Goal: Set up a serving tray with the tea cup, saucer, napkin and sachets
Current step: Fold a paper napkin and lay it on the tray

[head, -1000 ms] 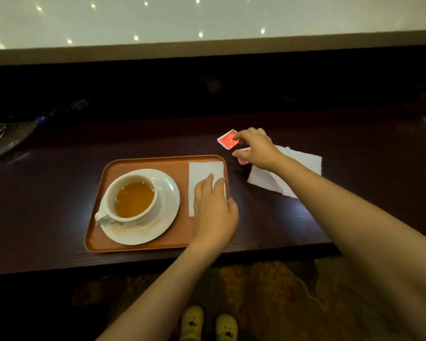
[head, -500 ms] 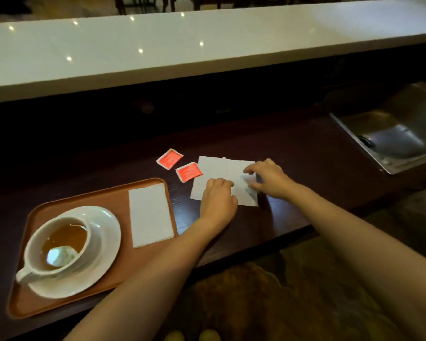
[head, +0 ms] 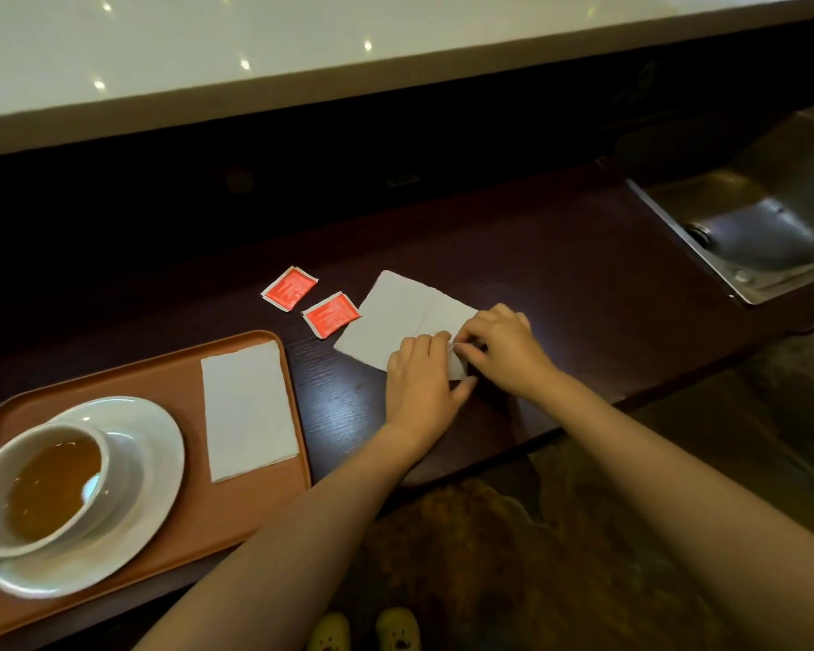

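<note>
An orange tray (head: 236,505) lies at the lower left of the dark counter. On it a white cup of tea (head: 43,486) stands on a white saucer (head: 137,486), with a folded white napkin (head: 247,411) to their right. Two red sachets (head: 290,288) (head: 331,314) lie on the counter beyond the tray. Right of them is a second white napkin (head: 395,317). My left hand (head: 421,373) presses on its near corner. My right hand (head: 504,347) pinches the same corner between its fingertips.
A steel sink (head: 767,227) is sunk into the counter at the far right. A raised white countertop (head: 301,44) runs along the back. Below the counter edge I see patterned floor and my yellow shoes (head: 363,631).
My left hand left the tray napkin and joined the right on the loose napkin. The right hand came off the sachets to the napkin's near corner. The view swung right.
</note>
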`<state>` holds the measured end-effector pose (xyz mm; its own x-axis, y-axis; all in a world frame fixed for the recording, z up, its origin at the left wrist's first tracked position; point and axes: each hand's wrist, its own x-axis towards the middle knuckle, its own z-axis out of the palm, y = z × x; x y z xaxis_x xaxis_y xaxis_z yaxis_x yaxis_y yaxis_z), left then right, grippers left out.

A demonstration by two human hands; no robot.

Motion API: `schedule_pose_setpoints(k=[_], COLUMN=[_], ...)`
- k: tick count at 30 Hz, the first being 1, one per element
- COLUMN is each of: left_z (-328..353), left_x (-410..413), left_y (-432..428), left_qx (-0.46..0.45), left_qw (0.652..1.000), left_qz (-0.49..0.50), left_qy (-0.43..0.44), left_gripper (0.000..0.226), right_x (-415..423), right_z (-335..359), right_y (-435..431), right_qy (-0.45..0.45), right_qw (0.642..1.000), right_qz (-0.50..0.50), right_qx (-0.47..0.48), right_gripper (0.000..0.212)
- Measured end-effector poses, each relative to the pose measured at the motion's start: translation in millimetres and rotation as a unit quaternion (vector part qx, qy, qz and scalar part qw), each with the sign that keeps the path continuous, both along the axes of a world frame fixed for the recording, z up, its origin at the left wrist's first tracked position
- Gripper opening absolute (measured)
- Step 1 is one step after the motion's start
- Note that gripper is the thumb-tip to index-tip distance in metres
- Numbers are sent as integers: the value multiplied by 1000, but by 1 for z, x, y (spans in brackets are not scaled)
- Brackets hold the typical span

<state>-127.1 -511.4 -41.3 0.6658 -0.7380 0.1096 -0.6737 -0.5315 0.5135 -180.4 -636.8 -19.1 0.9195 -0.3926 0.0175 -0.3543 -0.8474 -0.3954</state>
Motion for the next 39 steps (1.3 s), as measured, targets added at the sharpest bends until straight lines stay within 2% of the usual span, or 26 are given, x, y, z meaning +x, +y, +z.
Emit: schedule_pose_setpoints(k=[4,9,11,13,16,18,21,23,25,27,29,31,33,35,37,39], left_z=[7,24,27,31,32,29,25,22,21,20,18,11,0,-11,-17,-19], left_x=[0,9,16,22,27,26,21,13,2,-12,-21,-23,-20,-16,-15,-16], left_y=[2,15,20,26,36,45,53,55,58,59,57,50,45,45,47,48], left_qx=[-52,-160,-166,-175,-203,-203,-182,-170,-159,-157,-134,-58,33,84,87,84], left_qw=[996,950,919,888,853,856,889,904,928,953,975,995,999,996,996,996], left_qz=[45,112,129,146,181,209,231,250,264,232,160,72,7,-15,-24,-25], left_qy=[53,242,333,400,444,427,351,302,209,117,75,43,1,-12,-17,-28], left_gripper=[23,14,10,10,15,17,12,21,32,36,40,46,50,54,56,56], right_x=[6,-2,-2,4,19,30,43,50,55,58,53,39,20,-1,-19,-29], right_z=[23,45,42,37,28,20,13,10,9,6,5,3,-1,-10,-22,-31], right_y=[-3,-29,-37,-39,-34,-30,-26,-24,-20,-16,-12,-8,-3,5,9,4], right_qy=[61,93,83,45,27,34,39,50,60,47,6,-36,-61,-37,23,60], right_qw=[996,981,982,979,960,955,950,950,956,971,985,995,996,990,978,972], right_qz=[71,129,121,80,31,24,23,37,51,57,33,18,58,139,207,223], right_qx=[2,112,119,183,275,294,310,306,282,229,168,90,41,17,-17,-37], right_gripper=[17,44,31,13,11,16,20,21,24,33,41,41,40,43,46,48])
